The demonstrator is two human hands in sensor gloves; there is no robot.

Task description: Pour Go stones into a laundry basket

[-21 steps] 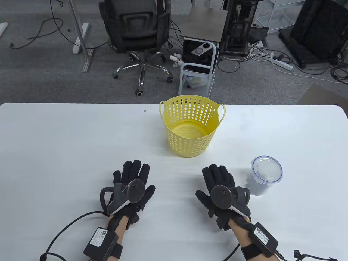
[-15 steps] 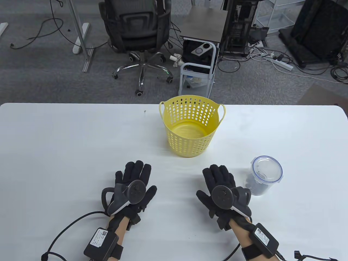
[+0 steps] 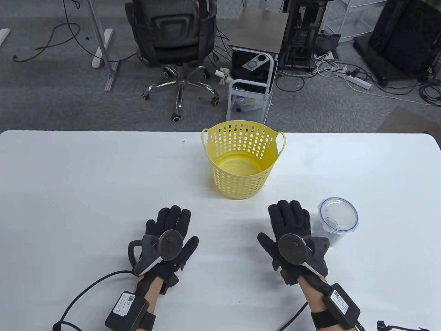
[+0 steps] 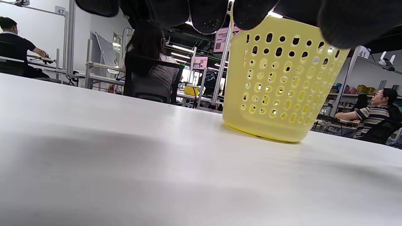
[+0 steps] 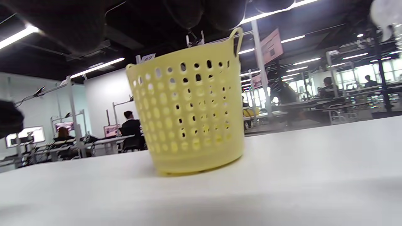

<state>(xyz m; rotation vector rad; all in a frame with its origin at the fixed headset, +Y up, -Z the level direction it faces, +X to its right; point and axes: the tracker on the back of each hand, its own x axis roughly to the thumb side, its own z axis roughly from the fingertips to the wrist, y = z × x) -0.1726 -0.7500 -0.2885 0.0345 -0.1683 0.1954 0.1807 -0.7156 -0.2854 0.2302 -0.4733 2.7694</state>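
Note:
A yellow perforated laundry basket stands upright near the table's far edge, and nothing shows inside it. It also shows in the left wrist view and the right wrist view. A clear jar with a blue-rimmed lid holds dark Go stones at the right. My right hand is open with its fingers spread, just left of the jar and close to it. My left hand is open and flat over the table, holding nothing.
The white table stretches wide to the left and right of the basket. A tiny speck lies near the far edge. An office chair and a small cart stand on the floor beyond.
My right hand has moved right and forward, closing in on the jar. My left hand has barely shifted.

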